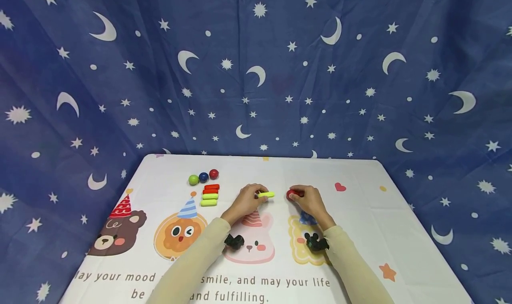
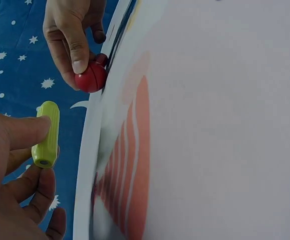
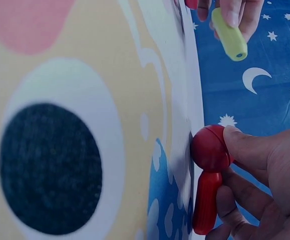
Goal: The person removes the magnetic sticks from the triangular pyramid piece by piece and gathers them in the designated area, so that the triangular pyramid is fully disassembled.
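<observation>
My left hand (image 1: 245,202) pinches a yellow-green ribbed handle (image 2: 48,135) between thumb and fingers, above the table. A small hole shows in one end of that handle. To the right, my right hand (image 1: 311,202) grips a red ball (image 3: 211,148) with a seam round it, thumb on top. A red ribbed handle (image 3: 207,202) lies end-on against the ball, by the same hand's curled fingers; whether the two are joined I cannot tell. Both red pieces are at the tabletop. In the head view the hand mostly covers the red handle.
Left of my hands lie a green ball (image 1: 194,180), a dark blue ball (image 1: 203,177) and another red ball (image 1: 214,174). Below them is a column of red handles (image 1: 210,189) and yellow-green handles (image 1: 210,199). A printed white cloth (image 1: 360,259) covers the table; a starry blue curtain (image 1: 276,73) hangs behind.
</observation>
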`<state>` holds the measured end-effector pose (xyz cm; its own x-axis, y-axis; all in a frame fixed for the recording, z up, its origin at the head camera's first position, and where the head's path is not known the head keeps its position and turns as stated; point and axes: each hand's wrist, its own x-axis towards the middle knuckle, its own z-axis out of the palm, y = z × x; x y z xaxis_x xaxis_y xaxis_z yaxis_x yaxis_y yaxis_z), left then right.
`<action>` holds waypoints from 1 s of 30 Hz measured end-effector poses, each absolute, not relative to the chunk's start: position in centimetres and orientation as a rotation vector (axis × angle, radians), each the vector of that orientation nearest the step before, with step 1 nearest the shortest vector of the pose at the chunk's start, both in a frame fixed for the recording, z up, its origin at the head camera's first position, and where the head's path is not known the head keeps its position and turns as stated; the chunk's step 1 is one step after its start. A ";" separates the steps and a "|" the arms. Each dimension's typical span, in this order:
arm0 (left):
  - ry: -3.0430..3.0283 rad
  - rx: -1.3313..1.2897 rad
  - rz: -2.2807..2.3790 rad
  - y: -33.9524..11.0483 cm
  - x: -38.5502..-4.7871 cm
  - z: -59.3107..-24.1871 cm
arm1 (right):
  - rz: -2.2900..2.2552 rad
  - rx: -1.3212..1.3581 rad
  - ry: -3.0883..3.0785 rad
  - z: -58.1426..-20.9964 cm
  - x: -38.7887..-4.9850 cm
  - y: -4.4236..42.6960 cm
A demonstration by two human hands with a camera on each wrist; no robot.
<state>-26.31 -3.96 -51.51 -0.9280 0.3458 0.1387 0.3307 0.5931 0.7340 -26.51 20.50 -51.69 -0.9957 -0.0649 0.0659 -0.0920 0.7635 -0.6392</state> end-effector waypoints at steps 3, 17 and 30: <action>2.785 0.575 1.291 -4.2 -26.0 -51.3 | 1.069 0.132 -2.909 -51.6 -26.4 20.5; 2.785 0.547 1.337 -5.8 -24.9 -49.8 | 1.078 0.152 -2.889 -51.5 -26.3 20.4; 2.833 0.496 1.352 -8.1 -23.5 -49.4 | 1.088 0.158 -2.884 -51.6 -26.3 20.6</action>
